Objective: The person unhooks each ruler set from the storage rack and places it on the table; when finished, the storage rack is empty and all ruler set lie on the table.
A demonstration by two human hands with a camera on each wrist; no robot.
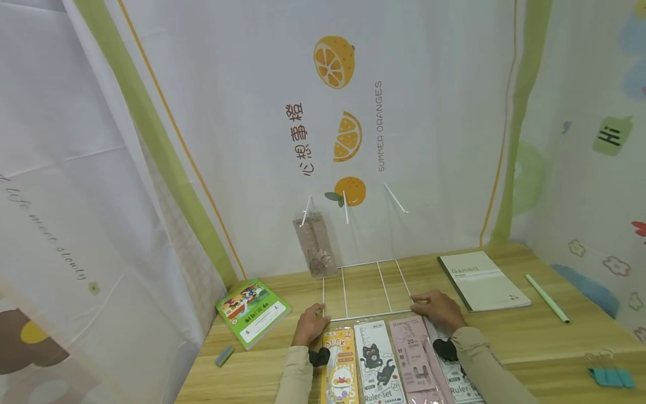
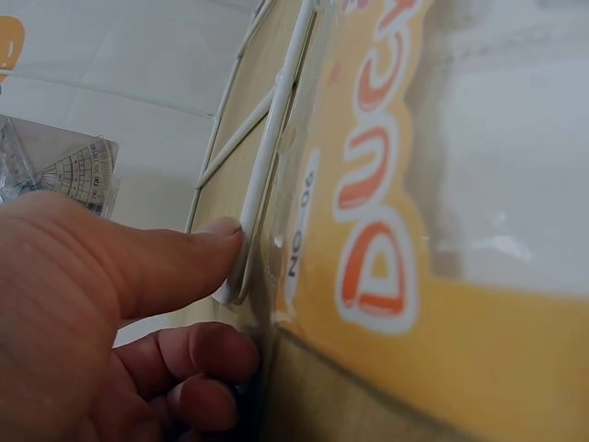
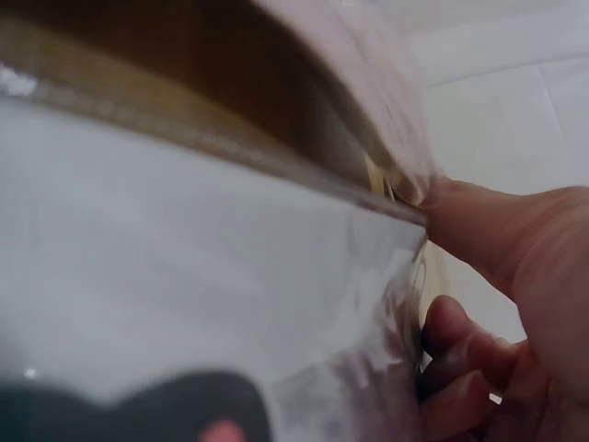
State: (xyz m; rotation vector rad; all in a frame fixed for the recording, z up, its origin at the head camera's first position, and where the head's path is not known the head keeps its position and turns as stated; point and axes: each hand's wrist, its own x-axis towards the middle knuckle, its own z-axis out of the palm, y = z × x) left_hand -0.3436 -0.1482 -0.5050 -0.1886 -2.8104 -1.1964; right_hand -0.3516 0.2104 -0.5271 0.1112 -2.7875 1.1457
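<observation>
A white wire rack [image 1: 367, 316] lies over the wooden table. At its near left corner my left hand [image 1: 310, 325] pinches the wire, with the thumb on top in the left wrist view. My right hand [image 1: 440, 310] grips the near right corner. Just in front of the rack lie packaged ruler sets: a yellow duck pack [image 1: 339, 370], a white cat pack [image 1: 378, 359], a pink pack [image 1: 414, 353] and another white pack [image 1: 461, 387] partly under my right forearm. A clear ruler pack [image 1: 315, 247] hangs from a white hook [image 1: 305, 211] at the back left.
Two more white hooks, a middle one [image 1: 346, 207] and a right one [image 1: 396, 197], stick out before the curtain. A green book [image 1: 254, 311] and an eraser-like block [image 1: 224, 356] lie left; a notebook [image 1: 484, 280], green pen [image 1: 547, 298] and teal binder clip [image 1: 610, 377] lie right.
</observation>
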